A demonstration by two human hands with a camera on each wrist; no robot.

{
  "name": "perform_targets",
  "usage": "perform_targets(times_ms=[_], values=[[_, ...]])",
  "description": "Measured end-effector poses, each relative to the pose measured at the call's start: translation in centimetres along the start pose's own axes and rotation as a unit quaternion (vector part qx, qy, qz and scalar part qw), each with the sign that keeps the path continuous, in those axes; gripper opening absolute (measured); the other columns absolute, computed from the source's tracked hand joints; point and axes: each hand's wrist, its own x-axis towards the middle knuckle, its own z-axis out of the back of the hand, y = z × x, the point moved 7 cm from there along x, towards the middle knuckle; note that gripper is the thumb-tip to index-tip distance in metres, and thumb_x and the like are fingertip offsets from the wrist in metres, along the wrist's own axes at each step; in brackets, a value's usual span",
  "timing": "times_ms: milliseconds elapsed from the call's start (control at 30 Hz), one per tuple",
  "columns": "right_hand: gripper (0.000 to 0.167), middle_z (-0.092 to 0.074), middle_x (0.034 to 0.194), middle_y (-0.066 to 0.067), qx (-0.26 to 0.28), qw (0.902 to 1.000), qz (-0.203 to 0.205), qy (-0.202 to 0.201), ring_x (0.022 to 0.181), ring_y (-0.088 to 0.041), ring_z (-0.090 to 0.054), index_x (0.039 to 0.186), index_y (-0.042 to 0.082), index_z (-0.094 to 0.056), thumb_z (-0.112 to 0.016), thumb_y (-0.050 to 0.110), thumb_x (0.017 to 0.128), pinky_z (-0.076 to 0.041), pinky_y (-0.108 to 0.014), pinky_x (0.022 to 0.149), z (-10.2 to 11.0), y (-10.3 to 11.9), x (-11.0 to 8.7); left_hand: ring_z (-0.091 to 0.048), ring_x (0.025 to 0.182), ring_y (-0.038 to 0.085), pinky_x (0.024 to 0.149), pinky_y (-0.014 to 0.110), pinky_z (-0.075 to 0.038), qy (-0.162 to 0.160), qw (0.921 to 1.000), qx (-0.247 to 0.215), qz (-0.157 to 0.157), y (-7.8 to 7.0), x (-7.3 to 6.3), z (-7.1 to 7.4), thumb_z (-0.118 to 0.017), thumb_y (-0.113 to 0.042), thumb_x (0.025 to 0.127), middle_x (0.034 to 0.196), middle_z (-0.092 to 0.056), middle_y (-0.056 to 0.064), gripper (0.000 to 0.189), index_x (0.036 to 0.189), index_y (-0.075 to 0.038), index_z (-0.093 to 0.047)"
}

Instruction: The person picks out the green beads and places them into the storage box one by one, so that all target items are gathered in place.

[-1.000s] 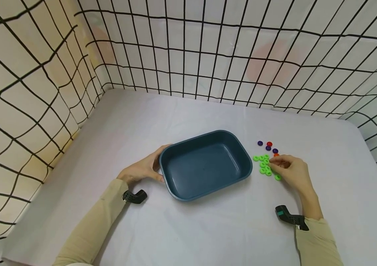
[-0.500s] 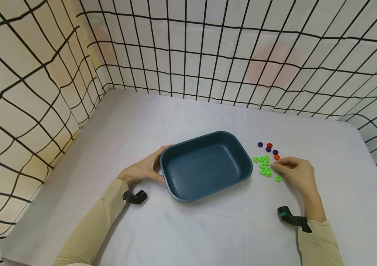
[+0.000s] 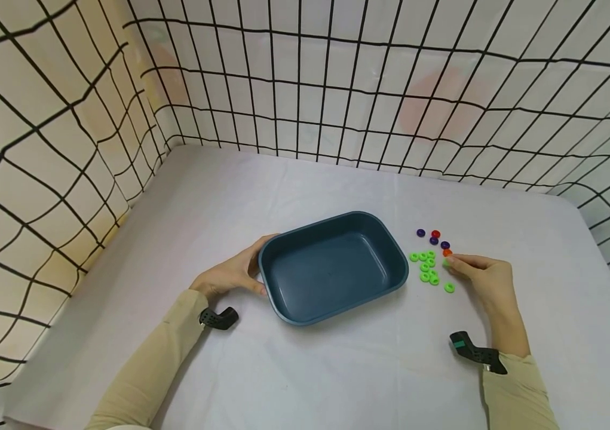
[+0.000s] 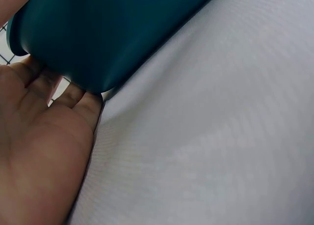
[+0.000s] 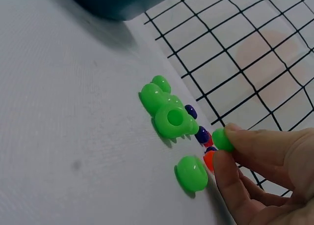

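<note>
A dark blue rectangular plastic tub (image 3: 331, 272) stands at a slant on the white cloth in the middle of the head view. My left hand (image 3: 233, 272) grips its left end, with fingers against the outer wall (image 4: 93, 43) in the left wrist view. To the right of the tub, my right hand (image 3: 490, 283) pinches one green ring bead (image 5: 223, 140) between thumb and forefinger. Several green ring beads (image 3: 425, 267) lie close together beside the tub. A single green bead (image 3: 449, 287) lies nearer me. The inside of the tub shows only its bare floor.
Beyond the green cluster lie purple beads (image 3: 434, 240), a red bead (image 3: 436, 234) and an orange bead (image 3: 447, 252). Black netting (image 3: 337, 83) rises behind the table (image 3: 305, 382) and along both sides. Each wrist wears a black camera (image 3: 478, 353).
My right hand has drawn slightly right, away from the cluster, and a green bead now shows at its fingertips. The left hand and the tub have stayed in place.
</note>
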Motion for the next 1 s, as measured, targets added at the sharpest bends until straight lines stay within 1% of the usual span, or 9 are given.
perform_targets(times_ms=[33, 100, 267, 433, 533, 633, 767, 867, 1000], values=[[0.017, -0.071, 0.078, 0.020, 0.031, 0.9995, -0.002, 0.006, 0.076, 0.006, -0.068, 0.096, 0.014, -0.079, -0.078, 0.027, 0.085, -0.048, -0.004, 0.075, -0.1, 0.1, 0.0, -0.019, 0.147, 0.026, 0.122, 0.051, -0.006, 0.001, 1.0000, 0.000, -0.001, 0.0, 0.0, 0.0, -0.095, -0.024, 0.064, 0.158, -0.027, 0.006, 0.117, 0.156, -0.018, -0.022], [0.003, -0.073, 0.078, 0.015, 0.099, 0.9949, -0.010, 0.017, 0.073, 0.002, -0.070, 0.087, 0.019, -0.080, -0.080, 0.019, 0.084, -0.051, -0.006, 0.072, -0.2, 0.3, 0.0, -0.020, 0.147, 0.025, 0.122, 0.051, -0.006, 0.002, 1.0000, 0.000, 0.000, 0.0, 0.0, 0.0, -0.095, -0.024, 0.064, 0.158, -0.027, 0.006, 0.117, 0.156, -0.019, -0.022], [0.007, -0.075, 0.081, 0.009, 0.202, 0.9785, -0.007, 0.040, 0.074, -0.005, -0.072, 0.085, 0.013, -0.080, -0.077, 0.007, 0.085, -0.056, -0.014, 0.072, -0.6, 1.4, -0.2, -0.021, 0.147, 0.025, 0.122, 0.050, -0.007, 0.006, 1.0000, -0.001, 0.001, 0.1, -0.1, -0.1, -0.095, -0.026, 0.064, 0.158, -0.028, 0.006, 0.118, 0.156, -0.018, -0.022], [0.008, -0.076, 0.087, 0.005, 0.232, 0.9696, 0.021, 0.074, 0.076, -0.008, -0.073, 0.089, 0.009, -0.079, -0.073, 0.004, 0.088, -0.056, -0.017, 0.074, -1.8, 3.8, -0.3, -0.020, 0.147, 0.025, 0.122, 0.050, -0.008, 0.004, 1.0000, 0.004, 0.002, 0.2, -0.1, -0.1, -0.095, -0.029, 0.064, 0.159, -0.027, 0.005, 0.118, 0.156, -0.019, -0.022], [0.007, -0.075, 0.085, 0.006, 0.205, 0.9742, 0.040, 0.085, 0.075, -0.006, -0.072, 0.088, 0.012, -0.079, -0.074, 0.008, 0.088, -0.056, -0.015, 0.072, -2.8, 5.7, -0.1, -0.020, 0.147, 0.025, 0.122, 0.051, -0.008, 0.004, 1.0000, 0.005, 0.001, 0.1, -0.1, -0.1, -0.094, -0.028, 0.064, 0.159, -0.027, 0.005, 0.118, 0.156, -0.019, -0.022], [0.004, -0.075, 0.084, 0.009, 0.148, 0.9834, 0.055, 0.089, 0.075, -0.003, -0.071, 0.090, 0.015, -0.079, -0.076, 0.014, 0.088, -0.054, -0.013, 0.069, -3.9, 7.7, 0.2, -0.020, 0.147, 0.025, 0.122, 0.051, -0.007, 0.002, 1.0000, 0.005, 0.004, 0.1, -0.2, -0.1, -0.094, -0.027, 0.064, 0.159, -0.027, 0.005, 0.118, 0.156, -0.019, -0.022], [0.025, -0.073, 0.086, 0.015, 0.032, 0.9909, 0.085, 0.100, 0.079, -0.001, -0.070, 0.104, 0.007, -0.075, -0.076, 0.026, 0.088, -0.053, -0.015, 0.071, -5.8, 10.6, 0.3, -0.020, 0.148, 0.026, 0.123, 0.051, -0.007, 0.000, 1.0000, 0.004, 0.004, 0.0, -0.2, -0.1, -0.094, -0.026, 0.064, 0.159, -0.027, 0.005, 0.118, 0.156, -0.018, -0.021], [0.041, -0.071, 0.087, 0.019, -0.038, 0.9850, 0.115, 0.123, 0.085, -0.001, -0.069, 0.114, -0.002, -0.070, -0.074, 0.032, 0.090, -0.050, -0.021, 0.074, -7.8, 13.0, 0.2, -0.019, 0.148, 0.026, 0.123, 0.051, -0.008, 0.002, 1.0000, 0.006, 0.005, 0.0, -0.1, 0.0, -0.094, -0.026, 0.065, 0.159, -0.026, 0.006, 0.118, 0.157, -0.018, -0.021], [0.040, -0.073, 0.092, 0.009, -0.067, 0.9695, 0.156, 0.177, 0.087, -0.008, -0.071, 0.114, -0.005, -0.070, -0.072, 0.028, 0.091, -0.052, -0.030, 0.087, -11.0, 16.2, -0.1, -0.020, 0.148, 0.026, 0.123, 0.050, -0.009, 0.002, 1.0000, 0.007, 0.006, 0.0, -0.2, 0.0, -0.094, -0.028, 0.065, 0.159, -0.026, 0.006, 0.118, 0.157, -0.019, -0.021]])
